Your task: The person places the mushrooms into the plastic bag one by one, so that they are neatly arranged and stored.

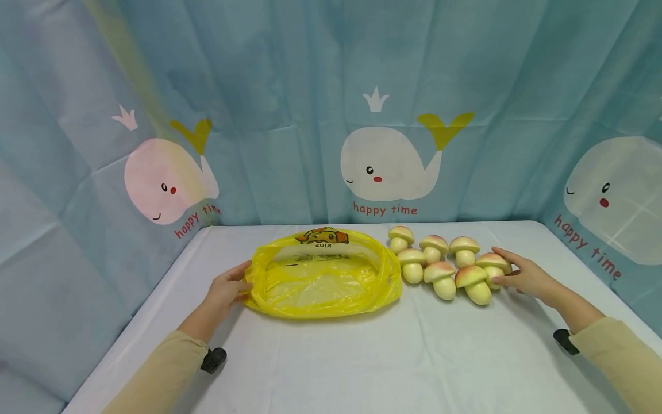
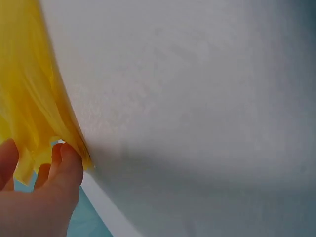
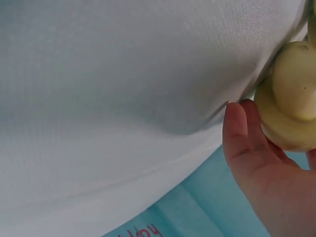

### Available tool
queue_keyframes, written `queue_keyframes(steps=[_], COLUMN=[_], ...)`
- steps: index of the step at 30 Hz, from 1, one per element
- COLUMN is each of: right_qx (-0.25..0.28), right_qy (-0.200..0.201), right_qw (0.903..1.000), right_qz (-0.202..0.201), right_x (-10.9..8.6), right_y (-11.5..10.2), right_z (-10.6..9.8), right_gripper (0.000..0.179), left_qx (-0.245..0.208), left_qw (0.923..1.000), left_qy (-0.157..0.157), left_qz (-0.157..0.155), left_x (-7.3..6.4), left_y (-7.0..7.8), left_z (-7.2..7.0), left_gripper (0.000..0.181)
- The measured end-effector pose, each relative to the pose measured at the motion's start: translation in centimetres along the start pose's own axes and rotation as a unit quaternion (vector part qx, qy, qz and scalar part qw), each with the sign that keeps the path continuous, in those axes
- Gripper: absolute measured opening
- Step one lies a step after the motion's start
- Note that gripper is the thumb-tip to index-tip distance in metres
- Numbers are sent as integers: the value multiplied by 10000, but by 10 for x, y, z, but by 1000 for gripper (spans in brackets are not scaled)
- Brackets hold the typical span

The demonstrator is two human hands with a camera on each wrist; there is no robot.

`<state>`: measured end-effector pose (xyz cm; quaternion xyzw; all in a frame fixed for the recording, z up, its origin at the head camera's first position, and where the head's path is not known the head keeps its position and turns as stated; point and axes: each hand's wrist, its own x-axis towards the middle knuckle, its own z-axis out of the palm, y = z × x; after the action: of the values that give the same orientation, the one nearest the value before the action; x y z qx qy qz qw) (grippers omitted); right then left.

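A yellow plastic bag [image 1: 320, 310] lies on its side left of centre, its wide mouth spread toward me. My left hand [image 1: 226, 290] grips its left edge with bent fingers; in the left wrist view the fingertips meet the thin yellow film [image 2: 34, 89]. Several cream toy mushrooms with pinkish caps [image 1: 443, 282] stand and lean in a cluster right of the bag. My right hand [image 1: 527, 279] holds the rightmost mushroom [image 1: 491, 263], thumb in front and a finger over the cap. That pale mushroom [image 3: 291, 89] also shows between the fingers in the right wrist view.
A white cloth covers the table [image 1: 331, 368]. Blue curtains [image 1: 289, 172] printed with whales hang behind it and at both sides. Black straps [image 1: 213, 360] show at both wrists, below beige sleeves. The nearest mushroom stands close to the bag's right edge.
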<state>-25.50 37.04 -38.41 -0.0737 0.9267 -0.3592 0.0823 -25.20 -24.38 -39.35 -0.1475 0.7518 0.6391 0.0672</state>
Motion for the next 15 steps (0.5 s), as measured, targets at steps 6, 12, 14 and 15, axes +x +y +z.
queue_keyframes(steps=[6, 12, 14, 15], right_qx=[-119, -63, -56, -44], right_qy=[109, 165, 206, 227], right_qw=[9999, 9998, 9998, 9997], right_qz=[-60, -9, 65, 114], right_x=[0, 1, 0, 0], right_y=[-4, 0, 2, 3], right_z=[1, 1, 0, -1], right_gripper=[86, 86, 88, 88], left_qx=[-146, -509, -637, -685], left_qw=[9976, 9933, 9922, 9915], left_qy=[-673, -1015, -1045, -1071], left_qz=[-48, -202, -252, -265], left_x=[1, 4, 4, 4], left_y=[-6, -9, -9, -9], left_z=[-9, -13, -12, -12], left_gripper=[67, 70, 70, 70])
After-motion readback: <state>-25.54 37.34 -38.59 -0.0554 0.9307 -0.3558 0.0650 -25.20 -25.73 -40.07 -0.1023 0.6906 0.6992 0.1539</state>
